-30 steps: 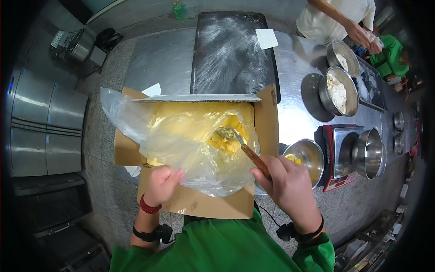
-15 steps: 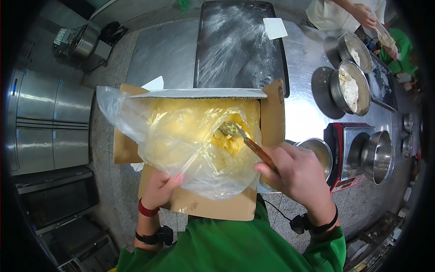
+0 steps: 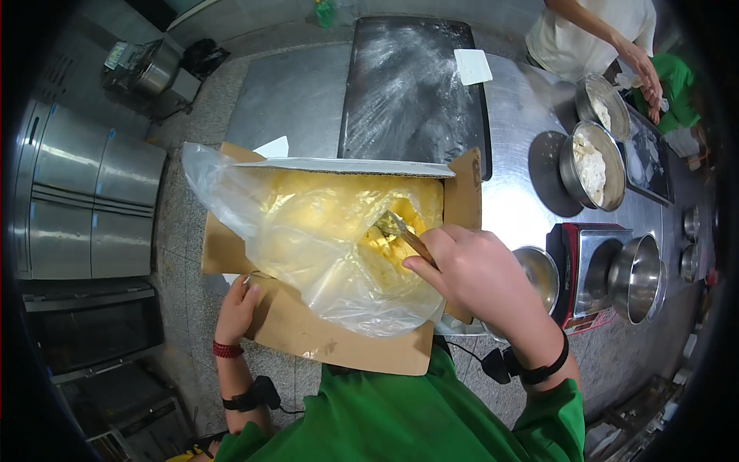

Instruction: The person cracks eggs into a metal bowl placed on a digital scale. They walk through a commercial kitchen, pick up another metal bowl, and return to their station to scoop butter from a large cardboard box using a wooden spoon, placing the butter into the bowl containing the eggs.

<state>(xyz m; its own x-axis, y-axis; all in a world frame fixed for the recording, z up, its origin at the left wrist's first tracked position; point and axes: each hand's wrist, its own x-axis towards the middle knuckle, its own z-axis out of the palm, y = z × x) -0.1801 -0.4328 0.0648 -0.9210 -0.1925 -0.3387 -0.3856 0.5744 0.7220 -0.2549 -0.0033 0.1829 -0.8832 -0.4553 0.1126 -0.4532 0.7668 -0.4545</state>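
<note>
At the far left, steel cabinets [image 3: 65, 150] are seen along the wall, with a mixer [image 3: 150, 73] placed behind them. The left hand [image 3: 240, 308] is held at the left corner of the front flap [image 3: 339, 339] of a cardboard box [image 3: 462, 185]; its thumb and fingertips are bent close together, but whether the cardboard is actually pinched cannot be told. A red beaded bracelet [image 3: 228, 349] is worn on that wrist. The opened box is set at the near edge of the steel table [image 3: 508, 189] and is lined with a clear plastic bag [image 3: 331, 289], in which a soft yellow mass [image 3: 389, 245] is contained; toward its right side the bag is torn open and the mass is exposed. Behind the box, a black tray [image 3: 416, 92] is dusted with white powder, and a white card [image 3: 473, 67] is laid over its right edge. The metal end of a spoon [image 3: 416, 242] is sunk into the opening, its wooden handle clasped by the closed right hand [image 3: 481, 269]. Beyond that hand, a steel bowl [image 3: 543, 273] is partly hidden. Farther right, a red-sided scale [image 3: 596, 235] is overlapped by another bowl, and behind it two bowls holding whitish dough are placed near a co-worker in white.
</note>
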